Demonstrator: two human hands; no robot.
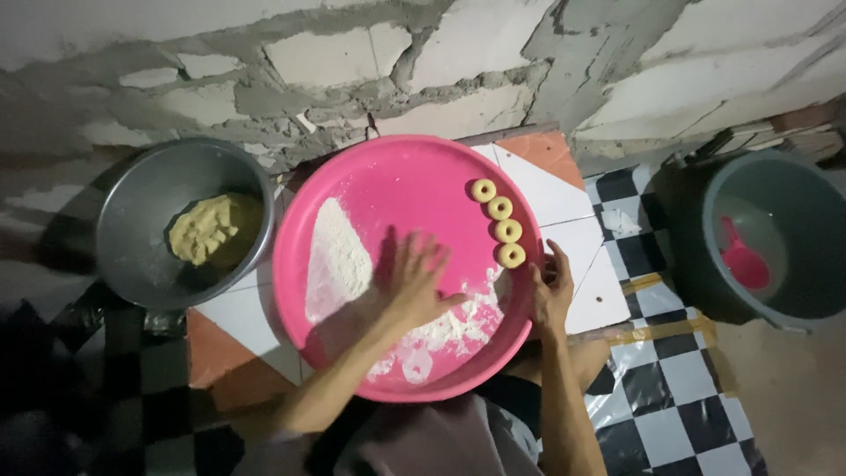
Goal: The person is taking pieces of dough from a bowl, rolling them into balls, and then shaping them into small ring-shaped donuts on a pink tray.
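A big round pink tray [388, 176] lies in front of me, dusted with white flour [337, 257] on its left and lower parts. Several small yellow dough rings [499, 208] sit in a line near its right edge. My left hand [411, 280] lies flat on the floured tray with fingers spread; whether dough is under the palm is hidden. My right hand [552, 287] grips the tray's right rim, just below the lowest ring.
A grey metal bowl [141, 238] with yellow dough [211, 229] stands left of the tray. At right, a grey bucket [793, 291] holds a pink scoop [742, 259]. Rough plastered wall behind; checkered floor covering and tiles beneath.
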